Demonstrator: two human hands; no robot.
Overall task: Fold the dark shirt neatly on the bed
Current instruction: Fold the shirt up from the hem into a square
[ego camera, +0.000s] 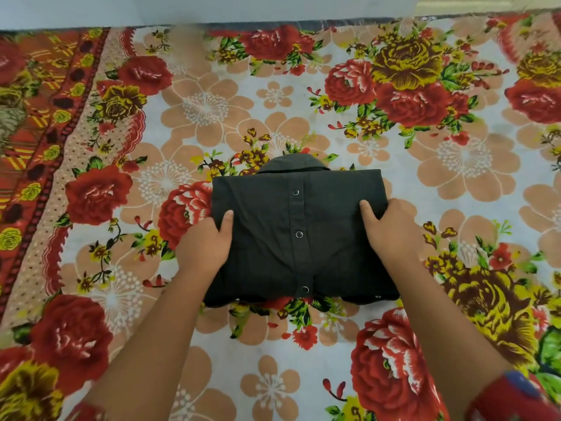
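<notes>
Folding looked almost done: the dark shirt (pixel 297 238) sat in a small square in the middle of the bed (pixel 273 101), with its collar (pixel 293 162) at 12 o'clock. The left hand (pixel 206 243) at 9 o'clock and the right hand (pixel 391 230) at 3 o'clock each held a side edge, thumb on top, fingers tucked under. Next it likely needed an even lift or a flat press, and bare bed lay all around, its far edge at 12 o'clock.
</notes>
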